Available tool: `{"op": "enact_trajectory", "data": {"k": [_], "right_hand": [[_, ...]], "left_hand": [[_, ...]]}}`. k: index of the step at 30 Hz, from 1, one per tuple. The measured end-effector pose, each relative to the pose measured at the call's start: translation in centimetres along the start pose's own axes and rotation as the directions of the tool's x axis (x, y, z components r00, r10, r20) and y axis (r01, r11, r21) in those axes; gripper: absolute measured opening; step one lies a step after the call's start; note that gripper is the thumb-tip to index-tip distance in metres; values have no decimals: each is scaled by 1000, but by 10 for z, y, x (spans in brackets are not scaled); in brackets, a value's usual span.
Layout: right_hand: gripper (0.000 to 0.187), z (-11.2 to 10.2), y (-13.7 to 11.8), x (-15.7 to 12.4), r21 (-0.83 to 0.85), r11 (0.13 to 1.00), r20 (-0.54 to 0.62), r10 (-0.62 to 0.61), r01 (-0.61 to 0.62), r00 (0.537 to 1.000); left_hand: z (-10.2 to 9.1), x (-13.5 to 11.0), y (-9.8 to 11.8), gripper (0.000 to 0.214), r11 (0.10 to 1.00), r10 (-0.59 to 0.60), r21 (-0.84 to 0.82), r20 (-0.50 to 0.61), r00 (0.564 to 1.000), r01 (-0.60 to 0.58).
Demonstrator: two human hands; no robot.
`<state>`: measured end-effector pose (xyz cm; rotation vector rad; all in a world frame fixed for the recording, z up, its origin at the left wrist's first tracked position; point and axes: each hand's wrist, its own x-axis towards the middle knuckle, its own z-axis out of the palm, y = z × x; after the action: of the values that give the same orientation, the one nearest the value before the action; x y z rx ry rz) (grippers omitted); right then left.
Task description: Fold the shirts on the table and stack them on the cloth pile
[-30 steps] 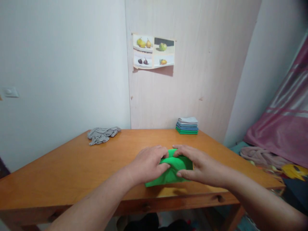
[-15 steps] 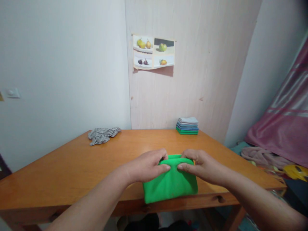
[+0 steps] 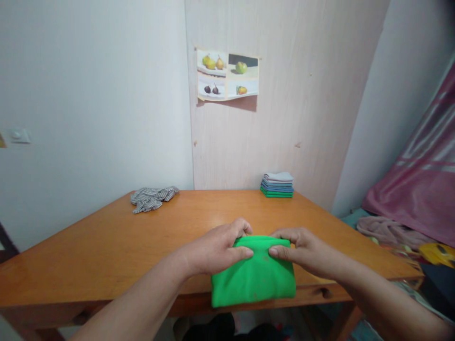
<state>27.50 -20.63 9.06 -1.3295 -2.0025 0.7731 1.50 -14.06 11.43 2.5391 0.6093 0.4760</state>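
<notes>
Okay, left hand (image 3: 224, 248) and right hand (image 3: 301, 247) both pinching green cloth (image 3: 256, 279) along top edge, just at near side of table (image 3: 170, 227). Folding step, I'd judge; next move calls for even grip, layers kept flush.

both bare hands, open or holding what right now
Left hand: closed, holding the folded green fabric by its upper left.
Right hand: closed, holding the same fabric by its upper right.
</notes>
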Motion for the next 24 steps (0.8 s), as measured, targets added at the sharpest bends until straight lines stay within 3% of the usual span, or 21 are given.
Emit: {"op": "enact_trajectory", "data": {"k": [5, 10, 13, 15, 17, 20, 24], "right_hand": [[35, -3, -13, -6, -165, 986, 32, 13, -7, 999], [71, 0, -37, -5, -332, 943, 88, 10, 19, 996], [47, 4, -41, -2, -337, 941, 183, 36, 29, 982], [28, 6, -37, -2, -306, 951, 216, 26, 43, 976], [21, 6, -31, -5, -284, 958, 211, 25, 37, 977], [21, 3, -22, -10, -248, 968, 203, 72, -20, 976], [28, 1, -13, -15, -109, 992, 222, 92, -69, 971]], "left_hand": [[4, -2, 4, 28, 1000, 5, 20, 14, 1000, -6], [11, -1, 20, 30, 999, 30, 38, 29, 999, -31], [15, -1, 25, 30, 999, 12, 45, 32, 999, -14], [16, -2, 22, 33, 999, -3, -33, 34, 999, 4], [17, -4, 15, 38, 980, -12, -196, 54, 998, 22], [16, -9, 1, 45, 895, -58, -440, 39, 998, 69], [20, -15, -20, 58, 786, -129, -615, -61, 990, 65]]}}
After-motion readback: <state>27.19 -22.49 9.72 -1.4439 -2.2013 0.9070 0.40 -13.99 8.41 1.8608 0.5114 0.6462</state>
